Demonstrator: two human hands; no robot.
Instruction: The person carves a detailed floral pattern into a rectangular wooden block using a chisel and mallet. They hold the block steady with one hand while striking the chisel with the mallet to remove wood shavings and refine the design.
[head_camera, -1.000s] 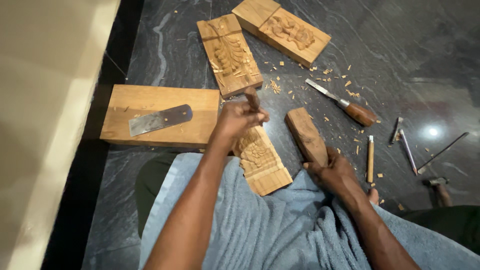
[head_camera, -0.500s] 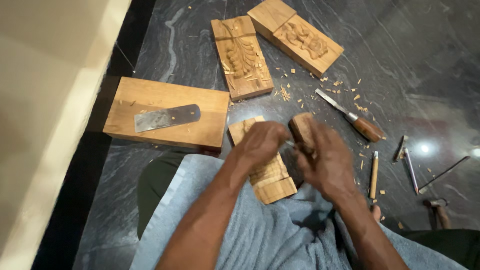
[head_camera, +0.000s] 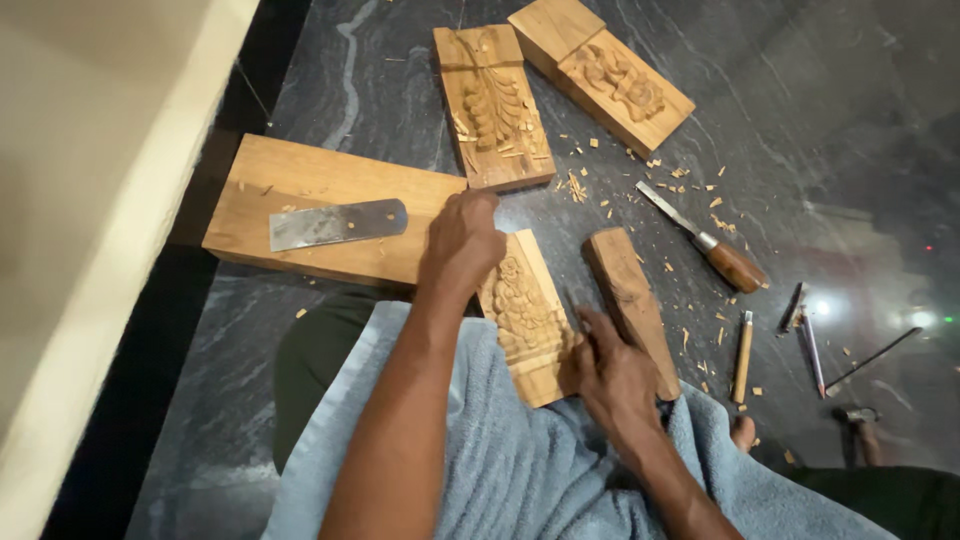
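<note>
At frame centre: left hand clasped on top end of carved block, over blue towel. Right hand pressed on block's lower edge, fingers loose, w/ mallet just beside.

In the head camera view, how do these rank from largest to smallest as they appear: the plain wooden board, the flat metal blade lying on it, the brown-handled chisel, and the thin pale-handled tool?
1. Plain wooden board
2. Flat metal blade and brown-handled chisel: alike in length, so unranked
3. Thin pale-handled tool

Both hands rest on a carved block.
</note>
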